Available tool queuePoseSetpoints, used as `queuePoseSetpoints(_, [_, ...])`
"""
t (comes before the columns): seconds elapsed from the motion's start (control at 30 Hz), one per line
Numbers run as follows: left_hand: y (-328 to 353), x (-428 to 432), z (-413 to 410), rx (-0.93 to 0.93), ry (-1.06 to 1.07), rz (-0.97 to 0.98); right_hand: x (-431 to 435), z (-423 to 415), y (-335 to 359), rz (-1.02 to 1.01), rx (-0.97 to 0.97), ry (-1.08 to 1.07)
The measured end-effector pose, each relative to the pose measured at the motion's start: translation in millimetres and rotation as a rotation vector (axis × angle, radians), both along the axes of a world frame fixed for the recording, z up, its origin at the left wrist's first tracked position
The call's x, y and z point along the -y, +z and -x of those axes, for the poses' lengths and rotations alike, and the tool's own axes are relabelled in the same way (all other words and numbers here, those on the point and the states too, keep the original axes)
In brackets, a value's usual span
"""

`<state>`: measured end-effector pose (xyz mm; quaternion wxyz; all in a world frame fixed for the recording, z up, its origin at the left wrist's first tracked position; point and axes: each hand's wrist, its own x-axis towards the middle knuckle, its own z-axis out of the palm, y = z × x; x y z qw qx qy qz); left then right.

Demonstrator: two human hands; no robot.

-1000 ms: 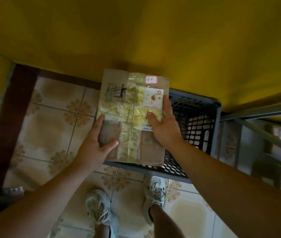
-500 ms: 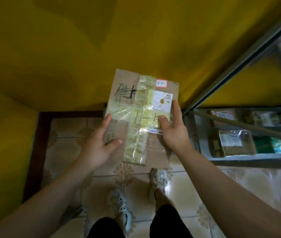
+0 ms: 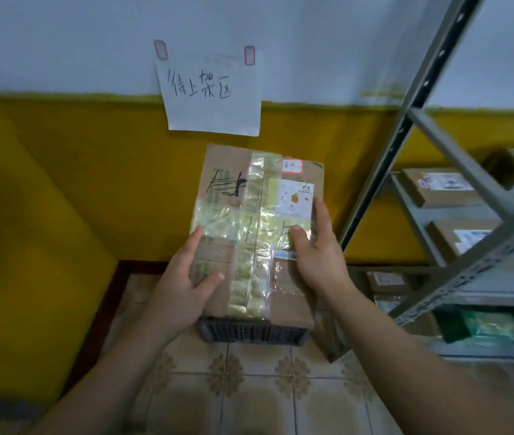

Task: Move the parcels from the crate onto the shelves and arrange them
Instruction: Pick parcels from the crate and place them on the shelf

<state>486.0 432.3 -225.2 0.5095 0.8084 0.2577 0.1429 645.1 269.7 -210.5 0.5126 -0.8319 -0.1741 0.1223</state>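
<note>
Parcel [image 3: 249,196], between left hand [image 3: 183,293] and right hand [image 3: 321,259], hides crate [image 3: 249,332] beside shelves [image 3: 500,296].

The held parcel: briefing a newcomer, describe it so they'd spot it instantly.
Under the paper sign on the yellow wall, left hand and right hand grip a cardboard parcel. Unlike the shelved boxes rightward, it carries crossed yellowed tape and black scribble.

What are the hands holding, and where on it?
A taped cardboard parcel, left hand gripping its left side, right hand its right side.
</note>
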Motion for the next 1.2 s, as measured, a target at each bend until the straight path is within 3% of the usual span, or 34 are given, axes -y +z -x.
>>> queuePoseSetpoints(0.33, [90.4,64.1,60.7,0.207,-0.087,-0.126,80.8,83.5,92.5,-0.088,0.221,-0.137])
queuePoseSetpoints(0.77, [107.8,186.0,109.9,0.208,-0.413,-0.138,240.9,197.5,107.8,-0.02,0.256,-0.478])
queuePoseSetpoints(0.93, [122.5,265.0,90.7,0.234,-0.55,-0.143,330.3,209.4,116.9,-0.034,0.243,-0.62])
queuePoseSetpoints(1.2, [147.4,466.1,42.2,0.25,-0.779,-0.151,533.4,220.8,141.3,-0.056,0.273,-0.86])
